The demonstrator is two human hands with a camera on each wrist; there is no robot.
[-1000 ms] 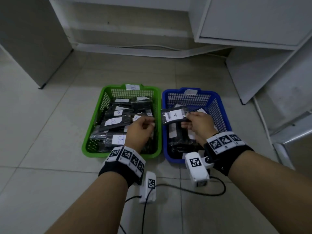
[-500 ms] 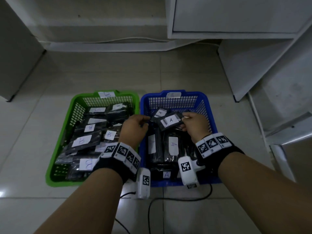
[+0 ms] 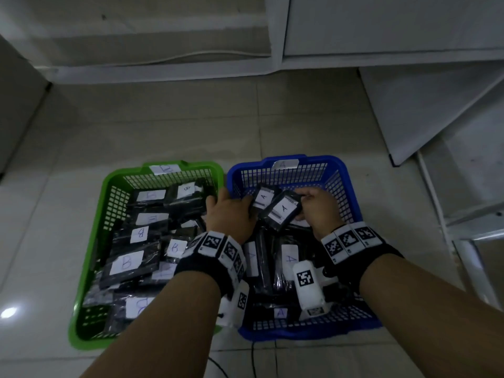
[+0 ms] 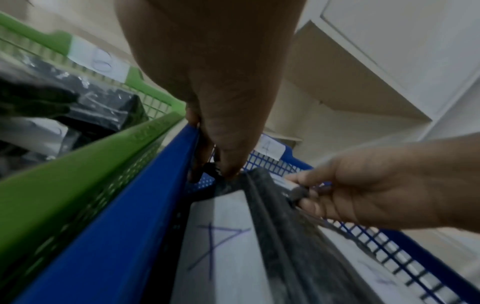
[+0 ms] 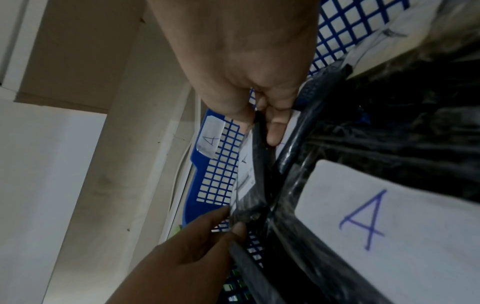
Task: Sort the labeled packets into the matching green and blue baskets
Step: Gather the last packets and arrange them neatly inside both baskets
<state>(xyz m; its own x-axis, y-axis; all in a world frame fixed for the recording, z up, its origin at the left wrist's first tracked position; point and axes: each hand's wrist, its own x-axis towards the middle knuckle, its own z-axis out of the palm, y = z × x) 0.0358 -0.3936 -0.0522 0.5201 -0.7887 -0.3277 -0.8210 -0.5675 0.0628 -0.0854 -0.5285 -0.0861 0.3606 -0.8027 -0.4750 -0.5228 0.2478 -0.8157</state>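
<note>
Both hands have carried the black packet marked A (image 3: 282, 211) from above the basket rims down into the far end of the blue basket (image 3: 351, 192), and the camera now looks more steeply at the two baskets.

Curled round the packet's right end, the right hand (image 3: 317, 207) pinches it with thumb on top and fingers underneath. At the other end the left hand (image 3: 227, 214) pinches the packet's near-left corner between thumb and fingertips; its knuckles lie over the rims where the two baskets meet. Just beyond the left fingertips a second packet labelled A (image 3: 263, 197) leans against the blue mesh wall. Below both wrists, more A packets (image 3: 289, 259) lie flat in the blue basket.

Both forearms reach forward and down, wrists wearing black bands with square printed markers.

Left of the left hand, the green basket (image 3: 109, 203) is filled with black packets labelled B (image 3: 126, 262). Both baskets stand side by side on pale floor tiles (image 3: 163, 126), with white cabinets (image 3: 395, 25) beyond the hands and a cable (image 3: 191, 54) along the wall.
</note>
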